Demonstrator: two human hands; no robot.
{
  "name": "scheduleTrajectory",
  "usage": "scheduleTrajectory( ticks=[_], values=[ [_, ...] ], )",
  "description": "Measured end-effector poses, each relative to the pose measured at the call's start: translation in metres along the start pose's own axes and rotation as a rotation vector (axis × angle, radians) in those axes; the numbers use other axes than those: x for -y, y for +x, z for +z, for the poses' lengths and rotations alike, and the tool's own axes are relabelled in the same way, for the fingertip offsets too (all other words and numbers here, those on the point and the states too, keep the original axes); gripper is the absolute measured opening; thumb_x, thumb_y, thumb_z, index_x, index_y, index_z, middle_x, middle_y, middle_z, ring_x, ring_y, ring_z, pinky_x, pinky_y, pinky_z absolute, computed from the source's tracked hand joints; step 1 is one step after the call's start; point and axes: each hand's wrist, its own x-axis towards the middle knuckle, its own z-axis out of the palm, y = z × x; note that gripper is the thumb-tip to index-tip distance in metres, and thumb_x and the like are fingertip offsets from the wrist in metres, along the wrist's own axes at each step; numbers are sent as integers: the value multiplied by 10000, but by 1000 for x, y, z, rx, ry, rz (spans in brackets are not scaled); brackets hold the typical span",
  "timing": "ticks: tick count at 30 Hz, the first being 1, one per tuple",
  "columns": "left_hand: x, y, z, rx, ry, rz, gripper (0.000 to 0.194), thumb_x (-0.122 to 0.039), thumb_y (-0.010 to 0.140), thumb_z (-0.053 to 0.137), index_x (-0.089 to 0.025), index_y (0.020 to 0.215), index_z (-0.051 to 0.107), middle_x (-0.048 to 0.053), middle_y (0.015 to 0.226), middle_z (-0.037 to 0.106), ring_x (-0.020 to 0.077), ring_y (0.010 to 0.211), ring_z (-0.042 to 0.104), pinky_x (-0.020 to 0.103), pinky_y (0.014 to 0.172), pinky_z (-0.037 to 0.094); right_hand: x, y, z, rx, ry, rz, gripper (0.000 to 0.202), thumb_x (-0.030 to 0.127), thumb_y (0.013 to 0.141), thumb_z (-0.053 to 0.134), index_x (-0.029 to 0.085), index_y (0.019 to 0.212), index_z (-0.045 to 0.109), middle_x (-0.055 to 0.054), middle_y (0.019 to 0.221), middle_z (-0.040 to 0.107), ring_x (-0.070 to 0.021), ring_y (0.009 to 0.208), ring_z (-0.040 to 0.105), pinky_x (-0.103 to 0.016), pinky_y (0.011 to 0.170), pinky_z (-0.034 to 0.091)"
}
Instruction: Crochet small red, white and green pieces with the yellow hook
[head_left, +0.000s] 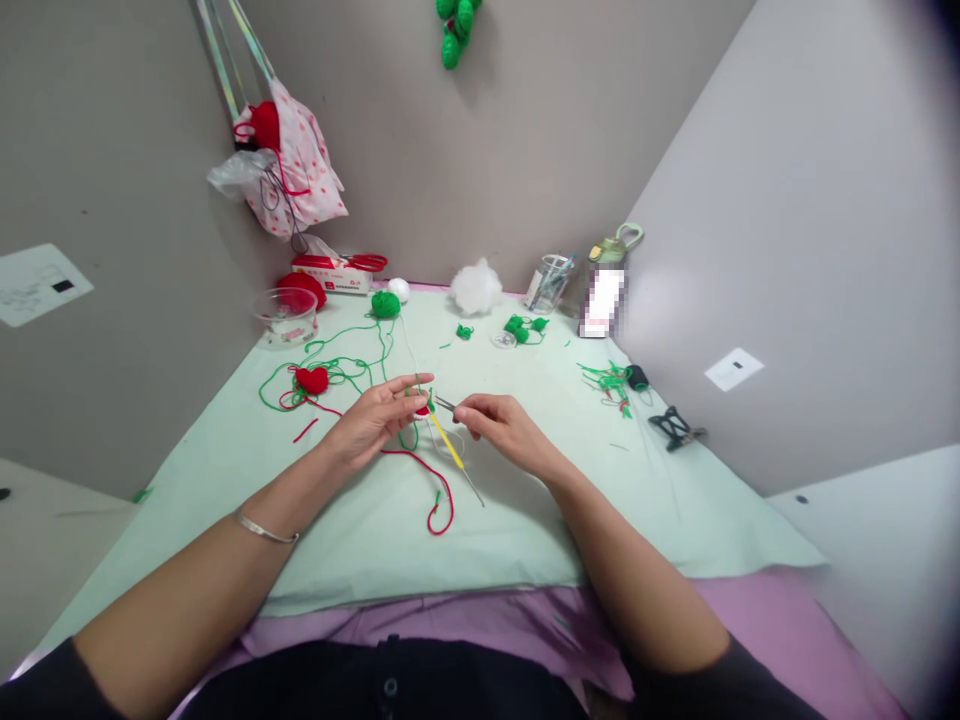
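Observation:
My left hand (379,415) pinches a small crocheted piece (423,408) in red, white and green between thumb and fingers. Close by on the right, my right hand (499,425) is closed around a slim dark metal tool (445,403) with two thin prongs pointing at the piece. Its handle is hidden in my fingers, so I cannot tell whether it is scissors or tweezers. Just below the piece is a crochet hook (448,440) with a yellow grip, slanting down to the right. Green yarn and a red strand (442,485) trail beneath my left hand.
A red crocheted heart (312,379) lies among loose green yarn on the left. Along the back are a green yarn ball (385,305), white stuffing (477,287), a clear cup (550,283) and a bottle (600,285). Yarn scraps (611,380) and a black stand (675,428) lie right.

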Motion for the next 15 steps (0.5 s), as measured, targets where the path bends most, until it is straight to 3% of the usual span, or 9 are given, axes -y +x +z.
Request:
scheduleTrajectory(
  ticks=[15],
  values=[
    [3,-2,5,17,-17,-16,439,-152,777,880,-137,1195,746,-13,828,711,88,749,645,183,703,491,-2,3,11,-70,-92,-37,399,540,934,590,169,871,724,39,671,482,-121,650,394,-286,617,302]
  ],
)
